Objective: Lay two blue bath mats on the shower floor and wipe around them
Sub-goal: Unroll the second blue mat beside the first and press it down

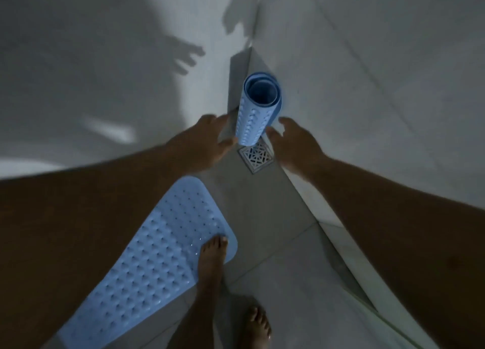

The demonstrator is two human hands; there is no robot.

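Two blue bath mats show in our head view. One flat mat (154,246) lies spread on the grey shower floor (262,212) at lower left, its bumpy face up, its long axis running from the lower left corner of the view up toward the drain (256,155), with its rounded far end stopping short of it. Our left foot (212,259) stands with its toes on the right edge of that mat; our right foot (258,325) stands on bare floor just beside it.

The rolled mat (256,110) stands on end in the corner where the two pale tiled walls (367,60) meet. Its long axis is roughly upright, tilted a little, and its open top end points up at us so that we see down into the spiral of layers. Its lower end sits just beyond the square metal drain grate.

Our left hand (207,141) reaches in from the left, fingers (225,142) loosely spread and relaxed, with the tips right at the roll's lower left side; we cannot tell whether they touch it. Our right hand (294,144) comes from the right, its fingers slightly curled and apart, close beside the roll's lower right edge but gripping nothing. Shadows of both hands fall on the walls above.
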